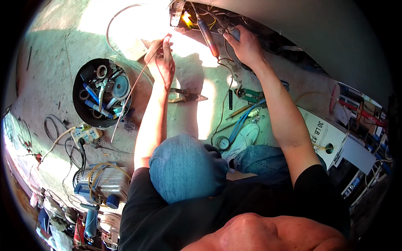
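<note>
Glare pretty much washes out the floor around the flame (185, 17), so the tip of the thin rod (133, 90) near it just vanishes. The right hand (246, 47) covers the torch (208, 37) grip, can't see the fingers' hold. Stuff inside the black bucket (101, 93), down-left of the flame, is too jumbled to sort out.

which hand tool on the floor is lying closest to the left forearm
The pliers with dark handles, jaws pointing right, lie just right of the left forearm. The green-handled tool lies farther right, near the right forearm.
</note>
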Tool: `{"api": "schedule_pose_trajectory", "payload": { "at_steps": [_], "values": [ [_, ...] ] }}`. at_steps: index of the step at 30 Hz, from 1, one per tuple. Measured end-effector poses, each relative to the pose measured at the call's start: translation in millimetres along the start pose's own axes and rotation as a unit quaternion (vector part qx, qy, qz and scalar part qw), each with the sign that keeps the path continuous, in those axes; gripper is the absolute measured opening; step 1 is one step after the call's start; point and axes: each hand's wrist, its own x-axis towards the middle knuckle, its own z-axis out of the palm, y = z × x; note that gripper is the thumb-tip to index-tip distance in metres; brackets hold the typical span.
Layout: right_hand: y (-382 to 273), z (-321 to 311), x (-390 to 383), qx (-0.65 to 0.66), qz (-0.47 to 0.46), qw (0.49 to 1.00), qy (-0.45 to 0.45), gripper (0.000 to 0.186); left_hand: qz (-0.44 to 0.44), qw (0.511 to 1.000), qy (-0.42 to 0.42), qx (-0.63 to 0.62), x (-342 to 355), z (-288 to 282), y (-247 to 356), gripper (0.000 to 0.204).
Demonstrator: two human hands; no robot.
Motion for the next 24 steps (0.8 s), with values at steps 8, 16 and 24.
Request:
{"api": "schedule_pose_trajectory", "payload": {
  "at_steps": [8, 16, 24],
  "values": [
    [-6, -1, 4, -0.032, -0.011, 0.999, -0.007, 0.057, -0.026, 0.998, 0.032, -0.037, -2, 2, 2, 0.022],
    [-4, -5, 7, -0.017, -0.014, 1.0, -0.011, 0.052, -0.021, 0.998, 0.026, -0.053, -2, 4, 2, 0.022],
    [2, -6, 5, -0.056, -0.016, 0.998, -0.015, 0.05, -0.018, 0.999, 0.001, -0.031, -2, 3, -4, 0.029]
  ]
}}
